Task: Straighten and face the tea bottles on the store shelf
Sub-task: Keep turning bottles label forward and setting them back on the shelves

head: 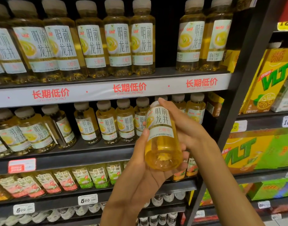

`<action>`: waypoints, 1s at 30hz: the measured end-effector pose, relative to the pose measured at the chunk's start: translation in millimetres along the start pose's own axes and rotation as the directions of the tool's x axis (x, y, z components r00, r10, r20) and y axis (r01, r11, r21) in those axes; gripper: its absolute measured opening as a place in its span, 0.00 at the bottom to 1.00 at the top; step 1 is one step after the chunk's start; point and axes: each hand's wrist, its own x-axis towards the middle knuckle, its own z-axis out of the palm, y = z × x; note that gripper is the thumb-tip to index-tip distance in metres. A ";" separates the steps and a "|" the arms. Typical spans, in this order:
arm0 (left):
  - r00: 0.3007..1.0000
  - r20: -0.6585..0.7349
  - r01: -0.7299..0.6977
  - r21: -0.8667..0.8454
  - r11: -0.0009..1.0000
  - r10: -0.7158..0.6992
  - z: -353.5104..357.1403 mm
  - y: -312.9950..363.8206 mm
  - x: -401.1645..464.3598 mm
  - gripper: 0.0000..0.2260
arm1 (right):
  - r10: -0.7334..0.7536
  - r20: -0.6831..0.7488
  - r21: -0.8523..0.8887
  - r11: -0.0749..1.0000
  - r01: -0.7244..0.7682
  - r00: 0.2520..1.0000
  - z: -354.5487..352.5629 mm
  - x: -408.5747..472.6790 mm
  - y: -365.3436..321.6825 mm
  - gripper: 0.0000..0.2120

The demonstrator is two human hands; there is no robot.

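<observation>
We face dark store shelving stocked with bottled tea. On the top shelf stands a row of pale yellow tea bottles with grey caps and white labels in large black Chinese characters; most labels face us, and a gap splits the row towards the right. A white price strip with red Chinese text runs along that shelf's front edge. The middle shelf carries smaller-looking bottles of the same tea; one on the left is turned so its label faces partly sideways. Below it, the lower shelf holds bottles with pink and green labels, with price tags reading 6.00 beneath. To the right, past a dark upright post, yellow and green VLT lemon tea cartons fill a neighbouring bay.

In front of the middle shelf's right end we hold one tea bottle, tilted with its base towards us and its label facing us, hiding the bottles behind. Our left hand cups the base from below, thumb along the bottle's left side, fingers curled beneath. Our right hand wraps behind its upper part, fingertips reaching the cap.
</observation>
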 end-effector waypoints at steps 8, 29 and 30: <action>0.986 0.111 -0.151 0.245 0.958 0.127 -9.6 -2.5 -10.3 0.27 | -0.346 0.183 -0.140 0.917 0.373 0.920 7.9 -15.8 -18.5 0.25; 0.795 0.217 -0.495 0.772 0.399 0.566 -21.7 15.8 19.4 0.26 | -0.673 0.361 -0.495 0.448 0.744 0.646 15.7 -47.8 -13.4 0.31; 0.779 0.213 -0.508 0.766 0.395 0.590 -21.4 17.0 20.7 0.27 | -0.668 0.375 -0.495 0.443 0.748 0.643 15.2 -48.1 -13.5 0.31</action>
